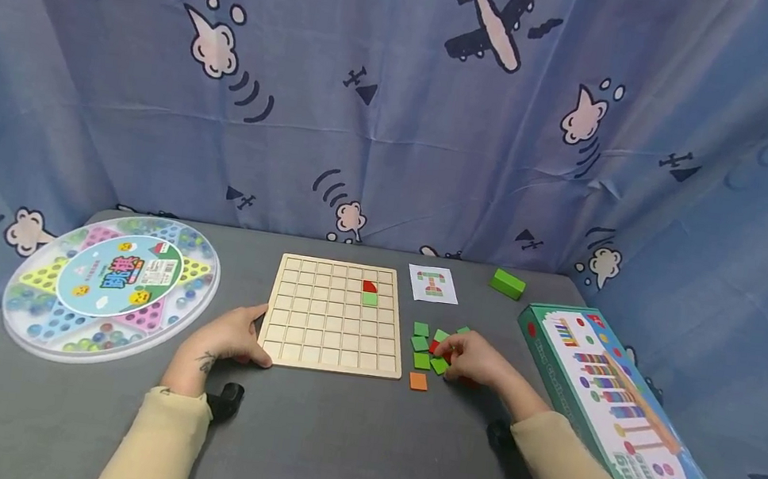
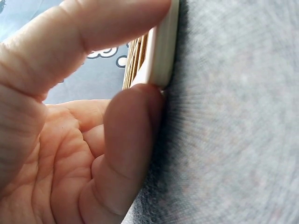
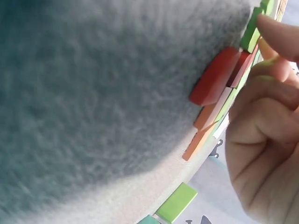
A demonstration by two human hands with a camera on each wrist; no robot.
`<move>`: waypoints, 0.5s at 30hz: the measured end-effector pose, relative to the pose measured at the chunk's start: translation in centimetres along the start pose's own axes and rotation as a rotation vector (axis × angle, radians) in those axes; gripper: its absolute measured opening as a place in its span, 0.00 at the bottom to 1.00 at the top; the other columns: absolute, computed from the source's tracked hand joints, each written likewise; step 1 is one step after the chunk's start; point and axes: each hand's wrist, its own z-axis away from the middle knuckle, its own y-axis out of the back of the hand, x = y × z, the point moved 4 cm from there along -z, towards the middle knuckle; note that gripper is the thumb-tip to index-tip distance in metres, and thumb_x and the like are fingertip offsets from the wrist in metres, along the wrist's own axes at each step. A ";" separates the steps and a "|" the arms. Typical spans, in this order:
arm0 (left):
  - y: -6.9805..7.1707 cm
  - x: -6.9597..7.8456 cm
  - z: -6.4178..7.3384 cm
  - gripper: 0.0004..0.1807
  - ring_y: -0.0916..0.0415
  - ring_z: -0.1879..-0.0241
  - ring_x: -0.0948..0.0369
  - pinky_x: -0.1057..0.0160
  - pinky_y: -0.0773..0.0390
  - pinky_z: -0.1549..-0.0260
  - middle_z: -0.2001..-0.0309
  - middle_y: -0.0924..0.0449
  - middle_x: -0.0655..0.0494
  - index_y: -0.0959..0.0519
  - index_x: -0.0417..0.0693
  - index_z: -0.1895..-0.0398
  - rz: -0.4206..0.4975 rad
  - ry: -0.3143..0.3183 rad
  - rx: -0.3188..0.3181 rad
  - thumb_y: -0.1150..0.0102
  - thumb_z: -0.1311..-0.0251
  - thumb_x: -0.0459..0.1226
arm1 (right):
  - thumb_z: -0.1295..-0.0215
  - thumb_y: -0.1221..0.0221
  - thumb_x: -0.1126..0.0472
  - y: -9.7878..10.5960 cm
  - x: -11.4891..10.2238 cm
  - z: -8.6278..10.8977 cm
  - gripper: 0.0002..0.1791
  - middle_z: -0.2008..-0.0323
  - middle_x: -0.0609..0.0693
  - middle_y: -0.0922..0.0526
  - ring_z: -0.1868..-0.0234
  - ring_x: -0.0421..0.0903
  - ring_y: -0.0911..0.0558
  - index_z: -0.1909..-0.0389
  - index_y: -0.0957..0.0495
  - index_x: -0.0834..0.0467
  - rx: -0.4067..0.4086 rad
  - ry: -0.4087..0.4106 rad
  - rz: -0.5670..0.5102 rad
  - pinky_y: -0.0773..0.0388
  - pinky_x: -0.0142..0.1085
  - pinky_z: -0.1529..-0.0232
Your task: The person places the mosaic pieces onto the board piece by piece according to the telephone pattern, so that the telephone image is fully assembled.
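A wooden grid board (image 1: 331, 321) lies flat on the grey table. One red quarter-round tile (image 1: 368, 286) and a green square tile (image 1: 369, 299) sit in its cells, one above the other. My left hand (image 1: 228, 336) grips the board's near left corner, thumb at the near edge and a finger along the left side; the left wrist view shows both digits touching the rim (image 2: 163, 51). Right of the board, my right hand (image 1: 477, 360) reaches into loose green, red and orange tiles. Its fingertip meets a green tile (image 3: 252, 32); whether it pinches one is hidden.
A printed pattern card (image 1: 433, 284) lies beyond the loose tiles. Further right are a green block (image 1: 507, 283) and a large game box (image 1: 622, 412). The round marble board game (image 1: 111, 290) occupies the left. An orange tile (image 1: 418, 381) lies nearest the front.
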 end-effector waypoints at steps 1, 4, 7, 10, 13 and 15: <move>0.0 0.0 0.0 0.57 0.35 0.88 0.63 0.65 0.31 0.84 0.83 0.30 0.52 0.48 0.34 0.30 0.002 0.002 0.001 0.28 0.70 0.30 | 0.55 0.37 0.73 0.0 0.0 -0.1 0.17 0.80 0.48 0.32 0.77 0.44 0.33 0.60 0.19 0.62 -0.004 0.003 0.019 0.38 0.33 0.76; 0.1 0.0 0.0 0.58 0.36 0.88 0.63 0.65 0.31 0.84 0.84 0.31 0.52 0.48 0.34 0.30 0.006 0.007 -0.001 0.28 0.70 0.29 | 0.55 0.36 0.74 0.1 -0.1 -0.3 0.17 0.77 0.49 0.32 0.74 0.45 0.33 0.61 0.19 0.61 -0.012 0.010 0.061 0.37 0.34 0.74; 0.1 -0.1 -0.1 0.58 0.36 0.88 0.63 0.65 0.32 0.84 0.84 0.31 0.52 0.49 0.36 0.30 0.010 0.010 0.000 0.28 0.70 0.29 | 0.56 0.36 0.74 0.1 0.0 -0.3 0.16 0.78 0.49 0.32 0.76 0.44 0.33 0.61 0.19 0.62 -0.007 0.024 0.076 0.37 0.33 0.75; 0.1 -0.1 -0.1 0.58 0.36 0.89 0.63 0.65 0.32 0.84 0.84 0.31 0.52 0.49 0.36 0.30 0.014 0.008 0.001 0.28 0.70 0.29 | 0.56 0.36 0.74 0.1 -0.1 -0.3 0.15 0.80 0.48 0.34 0.80 0.43 0.34 0.64 0.20 0.63 -0.006 0.055 0.095 0.37 0.33 0.77; 0.0 -0.1 -0.1 0.58 0.36 0.89 0.63 0.65 0.32 0.84 0.84 0.31 0.52 0.48 0.35 0.30 0.020 0.009 0.001 0.28 0.70 0.29 | 0.58 0.35 0.73 0.0 -0.2 -0.2 0.12 0.82 0.47 0.34 0.81 0.42 0.34 0.68 0.22 0.63 -0.012 0.082 0.119 0.36 0.32 0.78; 0.0 -0.2 -0.1 0.58 0.36 0.88 0.63 0.65 0.32 0.84 0.84 0.31 0.52 0.48 0.35 0.30 0.030 0.011 -0.004 0.28 0.70 0.29 | 0.59 0.35 0.71 0.2 -0.5 -0.1 0.12 0.82 0.47 0.34 0.81 0.42 0.34 0.70 0.23 0.63 -0.010 0.091 0.115 0.36 0.32 0.78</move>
